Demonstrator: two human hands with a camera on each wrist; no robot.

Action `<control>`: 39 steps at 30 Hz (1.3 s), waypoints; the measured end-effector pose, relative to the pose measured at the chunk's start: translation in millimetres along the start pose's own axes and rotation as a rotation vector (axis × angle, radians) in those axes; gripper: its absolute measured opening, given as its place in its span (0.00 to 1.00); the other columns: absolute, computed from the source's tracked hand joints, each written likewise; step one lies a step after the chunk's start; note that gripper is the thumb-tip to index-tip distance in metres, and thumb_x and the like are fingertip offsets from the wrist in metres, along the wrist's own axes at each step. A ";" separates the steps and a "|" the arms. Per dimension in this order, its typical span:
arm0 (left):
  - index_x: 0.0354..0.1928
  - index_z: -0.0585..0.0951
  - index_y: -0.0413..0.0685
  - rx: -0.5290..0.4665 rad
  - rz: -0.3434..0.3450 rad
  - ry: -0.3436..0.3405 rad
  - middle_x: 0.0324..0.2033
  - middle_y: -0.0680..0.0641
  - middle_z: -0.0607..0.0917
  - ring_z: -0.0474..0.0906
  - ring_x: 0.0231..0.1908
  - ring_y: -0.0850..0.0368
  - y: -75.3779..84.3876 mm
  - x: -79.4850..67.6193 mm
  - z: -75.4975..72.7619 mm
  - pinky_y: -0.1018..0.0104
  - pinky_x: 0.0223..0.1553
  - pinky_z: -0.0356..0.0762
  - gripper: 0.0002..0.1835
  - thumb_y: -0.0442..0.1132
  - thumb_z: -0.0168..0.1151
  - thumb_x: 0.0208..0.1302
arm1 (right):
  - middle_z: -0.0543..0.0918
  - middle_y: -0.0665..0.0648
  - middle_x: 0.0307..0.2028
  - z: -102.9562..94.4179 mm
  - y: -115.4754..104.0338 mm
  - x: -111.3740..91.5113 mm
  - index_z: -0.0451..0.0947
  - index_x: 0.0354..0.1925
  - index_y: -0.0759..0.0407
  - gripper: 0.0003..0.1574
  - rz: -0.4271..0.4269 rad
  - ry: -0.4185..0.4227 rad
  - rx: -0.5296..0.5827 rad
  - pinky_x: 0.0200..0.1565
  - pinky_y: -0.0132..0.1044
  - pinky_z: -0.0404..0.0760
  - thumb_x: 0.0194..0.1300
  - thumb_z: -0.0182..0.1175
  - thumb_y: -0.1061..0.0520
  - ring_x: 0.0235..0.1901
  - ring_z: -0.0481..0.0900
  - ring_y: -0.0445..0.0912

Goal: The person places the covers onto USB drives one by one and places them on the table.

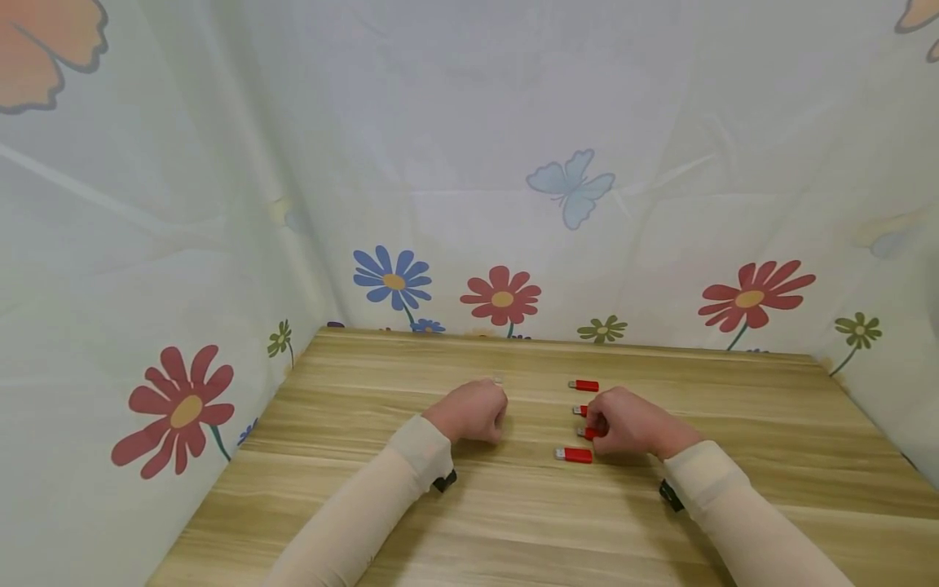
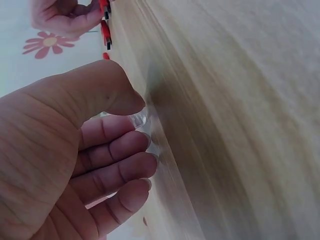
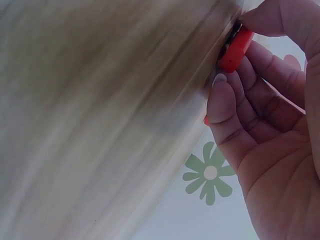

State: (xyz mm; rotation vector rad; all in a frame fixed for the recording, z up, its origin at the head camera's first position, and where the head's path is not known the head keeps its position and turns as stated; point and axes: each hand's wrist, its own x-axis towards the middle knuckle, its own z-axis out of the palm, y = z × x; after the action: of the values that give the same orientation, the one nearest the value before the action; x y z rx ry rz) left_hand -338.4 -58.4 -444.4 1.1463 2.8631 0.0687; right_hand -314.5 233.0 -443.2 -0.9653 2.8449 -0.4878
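Note:
Several red USB sticks lie in a column on the table, metal plugs facing left. The far stick and the near stick show whole. My right hand partly covers the two between them. Its thumb and fingertips close around one red USB stick, low at the tabletop in the right wrist view. To the left, my left hand rests low over the wood with its fingers curled. Between its thumb and index finger shows a small clear plastic piece. Another small clear piece lies just beyond that hand.
The wood-grain table ends at the back against a white curtain printed with flowers and a butterfly. Curtain also hangs along the left and right sides. Dark straps show at both wrists, under light sleeves.

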 end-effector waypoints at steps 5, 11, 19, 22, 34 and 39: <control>0.17 0.75 0.54 -0.045 -0.033 0.002 0.15 0.58 0.73 0.69 0.22 0.62 0.2 -1.1 -1.7 0.71 0.27 0.66 0.14 0.38 0.72 0.52 | 0.74 0.43 0.20 -0.4 1.8 -0.3 0.78 0.22 0.49 0.12 -0.012 0.015 -0.010 0.27 0.30 0.69 0.49 0.71 0.63 0.23 0.67 0.36; 0.22 0.76 0.53 -0.110 -0.087 -0.005 0.19 0.55 0.74 0.70 0.26 0.60 3.0 -3.7 -6.4 0.70 0.29 0.68 0.13 0.38 0.73 0.56 | 0.76 0.42 0.22 -1.0 3.5 -1.0 0.80 0.24 0.50 0.09 -0.010 0.019 -0.025 0.29 0.30 0.71 0.50 0.72 0.60 0.24 0.69 0.36; 0.25 0.77 0.52 -0.160 -0.098 0.022 0.21 0.54 0.74 0.70 0.26 0.60 3.9 -6.9 -9.2 0.71 0.29 0.68 0.11 0.36 0.73 0.55 | 0.79 0.43 0.26 -8.4 -1.2 -3.3 0.82 0.28 0.49 0.07 0.048 0.027 -0.033 0.32 0.31 0.75 0.51 0.72 0.58 0.27 0.73 0.38; 0.25 0.76 0.52 -0.194 -0.081 0.057 0.20 0.55 0.73 0.70 0.24 0.61 0.3 -7.9 -6.5 0.72 0.27 0.67 0.10 0.33 0.70 0.54 | 0.79 0.43 0.26 -12.7 -4.3 -3.9 0.82 0.29 0.49 0.08 0.048 0.028 -0.039 0.32 0.31 0.75 0.52 0.72 0.58 0.27 0.73 0.38; 0.31 0.82 0.53 -0.444 -0.074 0.107 0.25 0.57 0.81 0.75 0.27 0.64 2.1 -17.0 -12.6 0.74 0.32 0.76 0.05 0.37 0.71 0.60 | 0.81 0.41 0.28 -24.5 -16.8 -9.2 0.84 0.32 0.48 0.07 -0.054 0.091 0.036 0.32 0.30 0.78 0.55 0.72 0.59 0.28 0.75 0.37; 0.31 0.83 0.51 -0.559 -0.049 0.145 0.25 0.57 0.83 0.78 0.27 0.67 6.7 -20.8 -16.1 0.76 0.35 0.79 0.06 0.36 0.72 0.59 | 0.83 0.40 0.30 -25.9 -22.6 -10.1 0.86 0.34 0.46 0.08 -0.069 0.099 0.083 0.33 0.29 0.80 0.56 0.73 0.59 0.28 0.77 0.37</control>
State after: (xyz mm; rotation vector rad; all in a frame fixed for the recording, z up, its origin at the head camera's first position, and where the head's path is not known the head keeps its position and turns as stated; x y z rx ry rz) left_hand -319.9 -68.2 -427.1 0.9786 2.7001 0.9147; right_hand -298.5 229.1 -411.4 -1.0560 2.8585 -0.6725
